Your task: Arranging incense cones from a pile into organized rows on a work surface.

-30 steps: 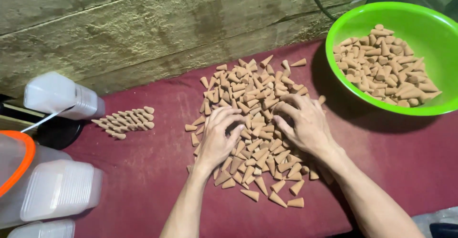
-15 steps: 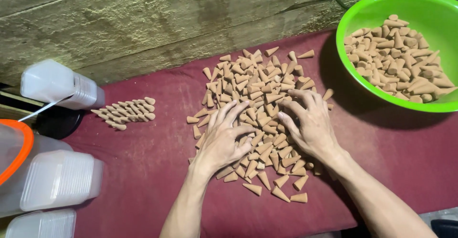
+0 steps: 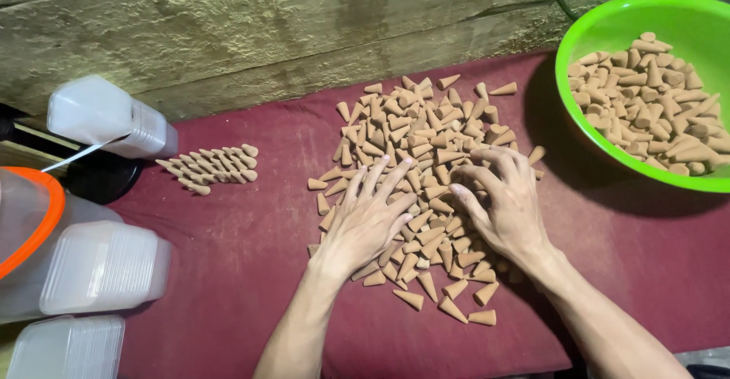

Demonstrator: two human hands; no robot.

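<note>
Hands flat on a loose heap of small tan cones [image 3: 426, 189], spread over the maroon bench [image 3: 228, 272]. Left hand [image 3: 369, 223] palm down, fingers [image 3: 380, 177] splayed wide and pointing away toward the wall, resting on the near-left part of the heap; grip spread, pinching nothing. Right hand [image 3: 506, 200] just beside it, also palm down on the cones, fingers curled slightly and bunched over the heap's right middle; cannot tell whether a cone sits caught under the fingertips. Thumbs close, not quite touching.

Heap reaching from near the plank wall [image 3: 266, 22] down to a few stray cones by the wrists. Off to the left, well apart, a tidy row of cones [image 3: 209, 168] lying side by side, tips the same way. At far right, a bright green bowl [image 3: 601, 22] holding more of the same cones, its rim near the heap's edge. Along the left edge, clear plastic lidded boxes [image 3: 99, 269] stacked, one orange-rimmed container [image 3: 38, 219], and a whitish bottle [image 3: 106, 117] lying on its side.
</note>
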